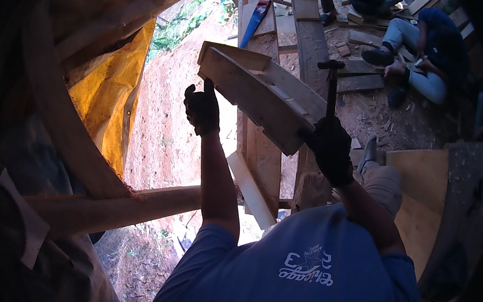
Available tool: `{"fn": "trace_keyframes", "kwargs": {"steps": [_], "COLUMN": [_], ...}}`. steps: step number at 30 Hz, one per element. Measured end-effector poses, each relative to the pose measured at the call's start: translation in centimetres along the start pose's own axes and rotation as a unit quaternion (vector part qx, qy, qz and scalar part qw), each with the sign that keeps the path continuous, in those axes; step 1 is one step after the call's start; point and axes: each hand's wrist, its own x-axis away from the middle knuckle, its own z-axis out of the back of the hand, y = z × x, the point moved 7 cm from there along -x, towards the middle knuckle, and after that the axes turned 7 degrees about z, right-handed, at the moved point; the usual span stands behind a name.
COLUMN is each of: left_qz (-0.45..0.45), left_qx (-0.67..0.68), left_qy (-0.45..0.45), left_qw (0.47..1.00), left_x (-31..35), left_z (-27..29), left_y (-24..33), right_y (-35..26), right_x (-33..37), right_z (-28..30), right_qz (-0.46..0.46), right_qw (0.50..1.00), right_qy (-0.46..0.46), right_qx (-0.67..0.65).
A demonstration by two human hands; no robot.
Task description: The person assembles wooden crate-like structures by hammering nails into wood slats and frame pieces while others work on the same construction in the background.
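A long wooden box (257, 92), made of boards nailed into a tray-like frame, tilts in front of me across the planks. My left hand (202, 109), in a black glove, is raised by its left end. Its fingers are spread apart, and one fingertip meets or overlaps the box's lower edge; I cannot tell which. In my right hand (330, 149), also gloved in black, is a hammer (331, 93), held upright with its head at the top. That hand is at the box's near right corner, with a finger or thumb reaching against it.
A blue handsaw (255, 22) with a red handle lies on planks at the back. To the far right a person (439, 47) sits among boards and wood scraps. A wooden beam (152, 207) crosses at the left, beside a yellow sheet (115, 95). Plywood (419, 193) stands at right.
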Motion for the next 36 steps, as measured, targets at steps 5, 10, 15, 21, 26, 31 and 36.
{"fn": "trace_keyframes", "kwargs": {"steps": [5, 10, 15, 21, 26, 31, 36], "left_qz": [-0.113, -0.245, -0.250, -0.164, -0.188, -0.208, -0.198], "left_qx": [0.123, -0.017, -0.137, -0.004, -0.070, -0.127, -0.101], "left_qy": [-0.004, -0.133, -0.016, -0.042, -0.044, -0.022, -0.035], "left_qw": [0.986, 0.960, 0.958, 0.986, 0.979, 0.970, 0.974], "left_x": [-9.4, -13.3, -12.3, -12.2, -11.3, -11.1, -11.0], "left_z": [-3.9, -10.5, -10.5, -9.7, -9.4, -9.2, -9.3], "left_y": [2.4, 5.8, 6.2, 5.1, 6.5, 6.9, 7.8], "right_y": [0.4, 1.0, 1.0, 0.6, 1.5, 1.4, 1.9], "right_x": [-0.8, -0.8, -0.7, -0.5, -0.3, -0.7, -1.0], "right_z": [1.1, 0.9, 0.8, 0.9, 0.7, 0.9, 1.0], "right_qz": [-0.046, -0.019, -0.022, -0.036, -0.068, -0.064, -0.062], "right_qw": [0.998, 0.994, 0.995, 0.995, 0.992, 0.992, 0.991], "right_qy": [-0.002, 0.023, 0.027, 0.013, 0.014, 0.013, 0.020], "right_qx": [-0.048, -0.101, -0.091, -0.094, -0.105, -0.109, -0.116]}}
